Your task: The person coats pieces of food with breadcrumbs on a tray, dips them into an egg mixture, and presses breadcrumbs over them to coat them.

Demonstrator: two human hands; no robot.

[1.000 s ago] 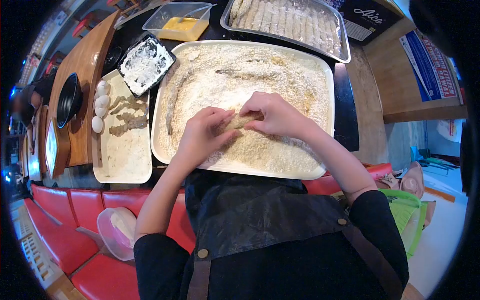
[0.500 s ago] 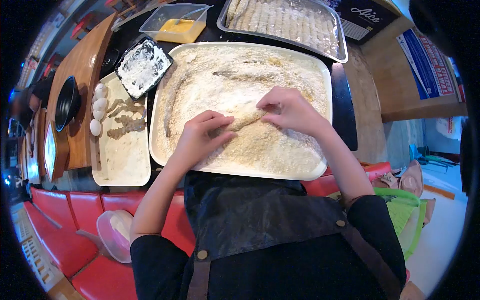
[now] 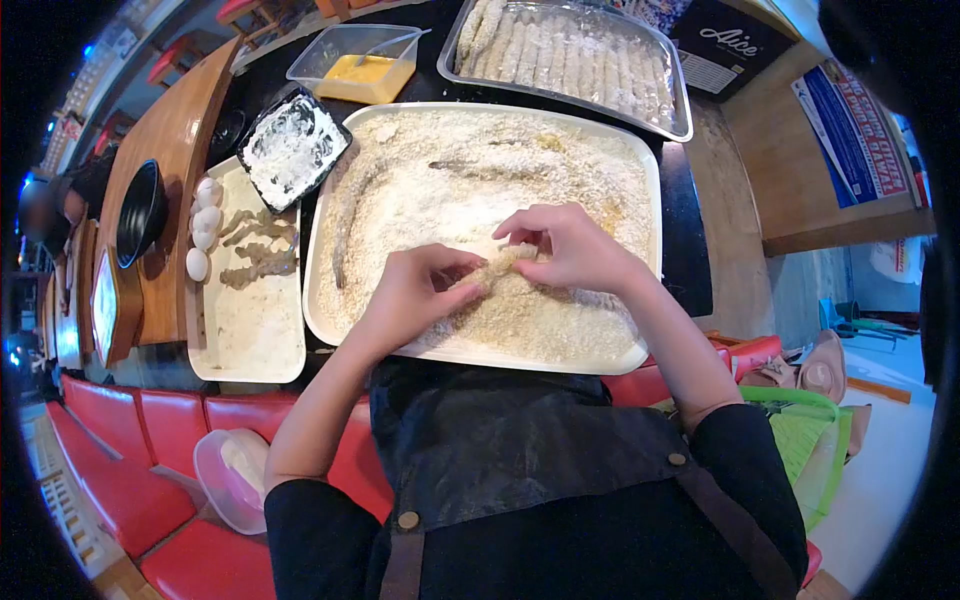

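Observation:
My left hand (image 3: pixel 425 293) pinches the left end of a crumb-coated shrimp (image 3: pixel 500 264) over the large white tray (image 3: pixel 655 215) of crumbs and flour. The shrimp's other end lies between the fingers of my right hand (image 3: pixel 565 248). It is pale, lumpy and slightly tilted, and my fingertips hide parts of it. A long dusted shrimp (image 3: pixel 345 235) rests along the tray's left side. Another dusted shrimp (image 3: pixel 470 168) lies partly buried near the back, its dark tail pointing left.
A metal tray (image 3: pixel 683 110) at the back holds rows of coated pieces. Left of it stand a container of yellow liquid (image 3: pixel 370 78) and a black flour tray (image 3: pixel 295 148). A smaller white tray (image 3: pixel 245 372) holds uncoated shrimp (image 3: pixel 258 265) and eggs (image 3: pixel 197 264).
The coated shrimp, low among the crumbs before, now shows raised between my fingertips. My hands have come closer together than half a second ago. The whole view has shifted slightly.

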